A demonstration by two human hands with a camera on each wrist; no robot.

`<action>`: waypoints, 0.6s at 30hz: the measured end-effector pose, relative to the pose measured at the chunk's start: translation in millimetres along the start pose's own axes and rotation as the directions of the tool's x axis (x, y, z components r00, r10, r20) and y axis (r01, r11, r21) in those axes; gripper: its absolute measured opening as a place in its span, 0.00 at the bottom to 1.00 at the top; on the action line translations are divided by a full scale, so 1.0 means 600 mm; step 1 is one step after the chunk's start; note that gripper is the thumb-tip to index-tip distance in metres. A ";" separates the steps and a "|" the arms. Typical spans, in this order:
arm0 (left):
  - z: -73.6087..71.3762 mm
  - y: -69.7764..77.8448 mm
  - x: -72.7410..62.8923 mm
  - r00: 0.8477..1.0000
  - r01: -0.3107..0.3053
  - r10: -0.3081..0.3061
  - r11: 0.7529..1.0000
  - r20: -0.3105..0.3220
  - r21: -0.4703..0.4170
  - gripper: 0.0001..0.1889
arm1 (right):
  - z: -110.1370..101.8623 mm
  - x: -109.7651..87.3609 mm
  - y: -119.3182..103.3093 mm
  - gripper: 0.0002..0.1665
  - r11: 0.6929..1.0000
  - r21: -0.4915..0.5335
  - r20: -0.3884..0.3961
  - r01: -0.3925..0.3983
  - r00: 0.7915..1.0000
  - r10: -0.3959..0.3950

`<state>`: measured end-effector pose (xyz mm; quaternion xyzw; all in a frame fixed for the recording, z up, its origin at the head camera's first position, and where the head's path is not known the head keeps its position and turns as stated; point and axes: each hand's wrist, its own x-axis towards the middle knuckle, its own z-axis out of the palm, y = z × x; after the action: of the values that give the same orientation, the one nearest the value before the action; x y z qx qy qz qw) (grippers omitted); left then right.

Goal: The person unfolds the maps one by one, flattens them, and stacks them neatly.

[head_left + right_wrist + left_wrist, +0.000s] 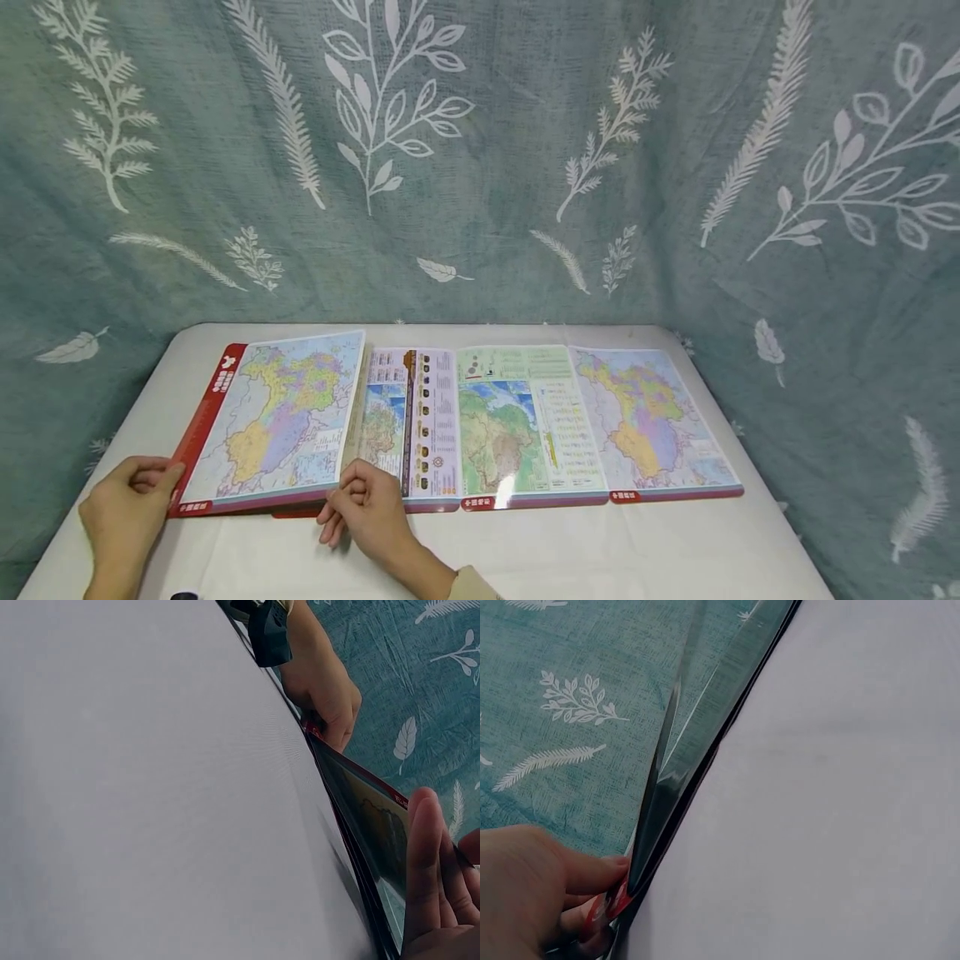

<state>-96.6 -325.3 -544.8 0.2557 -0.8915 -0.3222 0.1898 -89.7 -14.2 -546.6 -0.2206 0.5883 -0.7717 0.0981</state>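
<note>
A long fold-out map (532, 433) lies across the table, its panels printed with coloured maps and text. Its leftmost panel (277, 417), edged by a red strip (202, 425) with white lettering, is raised at the right over the panel beneath. My left hand (123, 508) pinches the near left corner, thumb on top; the left wrist view shows that red corner (619, 900) between thumb and fingers. At the near right corner, my right hand (371, 508) grips the raised panel. In the right wrist view its fingers (424, 862) extend along the underside, with a dark gap below.
The white table (600, 558) ends at a green curtain (510, 275) with white leaf prints, hanging behind and on both sides. A small dark object (183, 596) shows at the near edge, lower left. A dark device (270, 634) is worn on the left wrist.
</note>
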 end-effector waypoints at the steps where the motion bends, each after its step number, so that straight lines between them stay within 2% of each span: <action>1: -0.002 0.000 -0.001 1.000 -0.009 0.009 1.000 -0.001 -0.001 0.15 | 0.000 -0.002 0.000 0.10 1.000 0.002 0.001 -0.002 1.000 0.002; 5: -0.002 0.003 -0.007 1.000 -0.029 0.029 1.000 -0.001 0.004 0.14 | -0.005 -0.007 0.001 0.11 1.000 0.010 -0.006 -0.008 1.000 0.008; 10: 0.009 0.009 -0.013 1.000 -0.018 0.018 1.000 0.019 0.004 0.14 | -0.016 -0.013 -0.003 0.10 1.000 0.007 -0.023 -0.024 0.999 0.024; 18: 0.011 0.024 -0.017 0.999 -0.039 0.039 0.999 0.024 -0.002 0.14 | -0.031 -0.015 -0.013 0.10 0.997 -0.032 -0.035 -0.072 0.997 0.071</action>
<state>-96.3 -306.9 -541.8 0.2342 -0.8982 -0.3224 0.1856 -89.3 7.6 -544.9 -0.1878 0.6101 -0.7616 0.1119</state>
